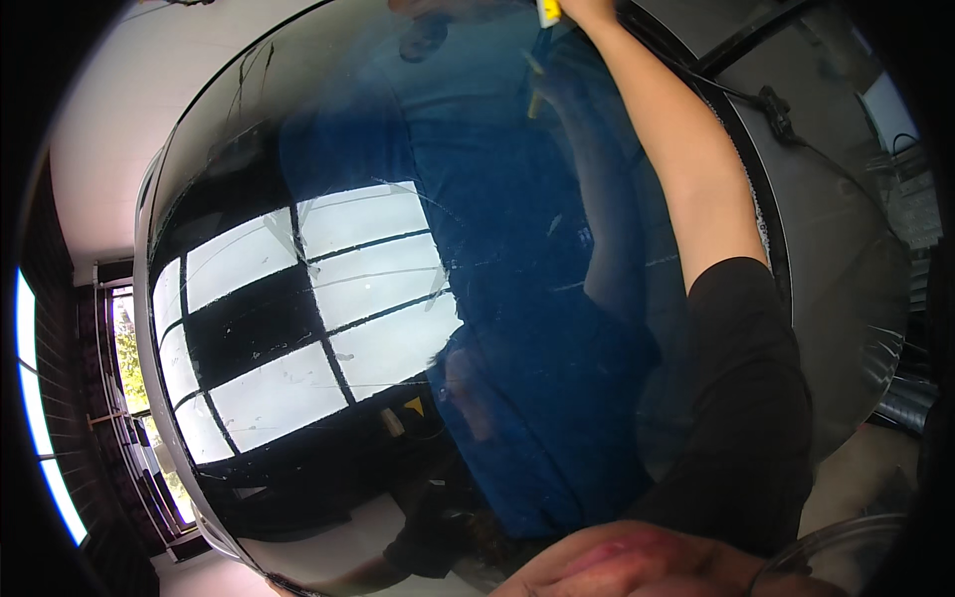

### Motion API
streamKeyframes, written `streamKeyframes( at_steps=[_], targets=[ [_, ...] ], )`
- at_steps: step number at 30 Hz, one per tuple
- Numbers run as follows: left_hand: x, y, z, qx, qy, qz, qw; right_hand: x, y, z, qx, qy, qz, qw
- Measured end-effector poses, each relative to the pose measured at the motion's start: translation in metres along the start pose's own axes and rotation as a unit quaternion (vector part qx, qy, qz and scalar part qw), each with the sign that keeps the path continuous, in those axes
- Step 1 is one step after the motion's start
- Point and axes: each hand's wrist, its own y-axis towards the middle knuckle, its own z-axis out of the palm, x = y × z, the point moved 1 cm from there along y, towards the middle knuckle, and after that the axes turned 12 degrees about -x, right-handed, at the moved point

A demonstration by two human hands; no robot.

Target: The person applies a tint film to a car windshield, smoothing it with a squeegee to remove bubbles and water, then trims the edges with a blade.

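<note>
A large, dark, curved pane of car glass [515, 246] fills the middle of the head view. At the top edge of the view, my right hand [589, 9] grips a yellow-and-white hand tool [550, 12] over the far part of the pane. Its bare forearm and short black sleeve come up from the lower right. The tool's tip is partly cut off by the frame, so I cannot tell its exact kind. Only a sliver of my left hand [277, 586] shows, low at the left by the pane's edge; its fingers are hidden.
Pale ceiling panels, blue clothing and an arm are reflected in the glass. Along the right edge run a black trim strip [755, 201] and a black fitting [778, 116] with a cable. Part of a head is at bottom right. Windows [138, 358] stand at far left.
</note>
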Motion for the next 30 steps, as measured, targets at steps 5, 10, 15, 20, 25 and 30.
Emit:
streamKeyframes(
  at_steps=[5, 10, 15, 20, 25, 30],
  targets=[
    [-0.006, -0.013, -0.006, -0.011, 0.017, 0.006, 1.0, 0.063, -0.073, 0.13, 0.184, 0.083, -0.014, 0.979],
    [0.006, -0.016, -0.002, -0.01, 0.021, 0.006, 1.0, -0.05, 0.016, -0.012, 0.012, -0.158, 0.062, 0.985],
    [0.014, -0.012, -0.006, -0.011, 0.011, -0.008, 1.0, -0.123, 0.029, -0.069, 0.087, -0.248, -0.042, 0.964],
    [0.008, 0.009, -0.001, 0.015, -0.015, 0.002, 1.0, -0.096, 0.02, -0.044, -0.002, -0.049, 0.038, 0.998],
    [0.032, 0.043, -0.015, -0.027, 0.044, -0.005, 0.999, -0.023, 0.01, -0.027, 0.087, -0.115, -0.009, 0.989],
    [0.022, 0.042, -0.03, -0.044, 0.044, 0.01, 0.998, 0.05, 0.022, -0.024, 0.087, -0.148, -0.034, 0.985]
  ],
)
